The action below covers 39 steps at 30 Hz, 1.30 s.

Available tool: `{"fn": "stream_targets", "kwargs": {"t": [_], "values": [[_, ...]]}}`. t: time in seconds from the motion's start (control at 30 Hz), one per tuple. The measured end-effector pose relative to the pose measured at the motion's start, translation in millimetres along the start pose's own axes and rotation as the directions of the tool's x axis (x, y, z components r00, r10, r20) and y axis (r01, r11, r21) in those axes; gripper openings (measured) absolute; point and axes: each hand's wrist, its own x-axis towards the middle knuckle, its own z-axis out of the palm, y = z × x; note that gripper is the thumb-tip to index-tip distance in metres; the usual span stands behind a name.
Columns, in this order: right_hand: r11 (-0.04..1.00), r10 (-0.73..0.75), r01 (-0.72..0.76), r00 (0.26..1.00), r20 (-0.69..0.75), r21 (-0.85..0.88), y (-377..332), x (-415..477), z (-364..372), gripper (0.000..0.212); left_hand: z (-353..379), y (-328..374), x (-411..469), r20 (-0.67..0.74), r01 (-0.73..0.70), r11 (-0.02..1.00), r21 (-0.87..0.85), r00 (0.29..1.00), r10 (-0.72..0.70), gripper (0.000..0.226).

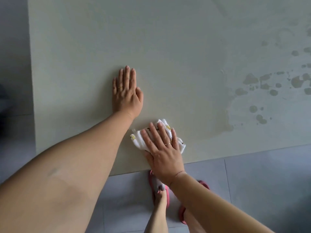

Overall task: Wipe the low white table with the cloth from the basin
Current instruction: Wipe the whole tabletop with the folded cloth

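Note:
The low white table (168,56) fills most of the head view, seen from above. My right hand (162,148) presses flat on a bunched white cloth (137,137) with small yellow marks, close to the table's near edge. The cloth shows past my fingers on both sides. My left hand (127,93) lies palm down on the bare tabletop, fingers together, a little beyond and left of the cloth, holding nothing. No basin is in view.
A wet film with dry patches and droplets (262,84) covers the table's right part. The table's left edge (32,98) and near edge (235,154) border a grey tiled floor (260,185). My feet in pink slippers (159,190) stand against the near edge.

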Motion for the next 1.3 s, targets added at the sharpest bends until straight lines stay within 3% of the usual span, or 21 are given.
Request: {"fn": "stream_targets", "kwargs": {"t": [0.07,0.1,0.2,0.33,0.4,0.47,0.53,0.57,0.77,0.9,0.97,1.03,1.1,1.13,1.17,1.23,1.3], "values": [[0.995,-0.086,0.088,0.995,0.044,-0.052,37,-8,-13,0.059,-2,-1,0,0.003,0.004,1.000,0.018,1.000,-0.004,0.058],[0.996,-0.059,0.062,0.997,0.044,-0.071,58,-13,-21,0.058,-3,-1,-2,-0.012,0.020,1.000,0.023,1.000,-0.020,0.058],[0.980,0.186,-0.187,0.982,-0.012,-0.066,116,-26,-43,0.056,-8,13,-23,-0.089,0.080,0.997,-0.017,0.993,-0.081,0.060],[0.837,0.548,-0.546,0.834,-0.067,0.037,101,-29,-36,0.060,-4,70,-64,-0.057,0.009,0.992,-0.123,0.998,-0.016,0.059],[0.888,0.459,-0.459,0.887,-0.050,0.021,73,-36,-25,0.060,-1,104,-79,-0.027,0.006,0.981,-0.192,1.000,-0.012,0.058],[0.981,0.189,-0.188,0.982,0.005,-0.040,68,-52,-21,0.057,-1,129,-89,-0.024,0.009,0.970,-0.243,1.000,-0.015,0.058],[0.995,0.003,0.002,0.999,0.042,-0.096,102,-59,-30,0.054,0,142,-96,-0.024,0.005,0.966,-0.259,1.000,-0.012,0.060],[0.992,-0.008,0.013,0.999,0.043,-0.123,124,-61,-36,0.052,1,146,-98,-0.013,-0.001,0.965,-0.261,1.000,-0.003,0.061],[0.915,0.398,-0.398,0.917,-0.004,-0.074,230,-76,-76,0.058,16,171,-109,0.029,-0.058,0.983,-0.173,0.998,0.064,0.061],[0.776,0.630,-0.627,0.774,-0.065,0.063,191,-62,-59,0.061,25,174,-110,-0.001,-0.042,0.994,-0.098,0.999,0.042,0.062],[0.871,0.491,-0.489,0.870,-0.050,0.033,158,-65,-48,0.060,25,174,-110,-0.002,-0.045,0.995,-0.092,0.999,0.045,0.062],[0.978,0.210,-0.210,0.978,-0.011,-0.018,151,-77,-46,0.057,25,175,-110,-0.008,-0.050,0.995,-0.087,0.999,0.049,0.061],[0.998,-0.011,0.012,1.000,0.020,-0.061,184,-80,-55,0.052,25,174,-109,-0.013,-0.049,0.996,-0.079,0.999,0.048,0.060],[0.994,-0.039,0.042,0.999,0.035,-0.096,206,-81,-62,0.052,26,174,-110,-0.016,-0.048,0.996,-0.074,0.999,0.046,0.060],[0.992,0.005,-0.001,0.999,0.035,-0.125,228,-82,-69,0.052,26,173,-110,-0.020,-0.045,0.996,-0.072,0.999,0.044,0.060],[0.965,0.244,-0.241,0.970,0.018,-0.103,267,-81,-84,0.056,27,174,-110,-0.027,-0.038,0.996,-0.079,0.999,0.036,0.061],[0.867,0.497,-0.497,0.868,-0.020,-0.037,281,-78,-89,0.061,27,174,-109,-0.030,-0.033,0.996,-0.079,0.999,0.031,0.061]]}}
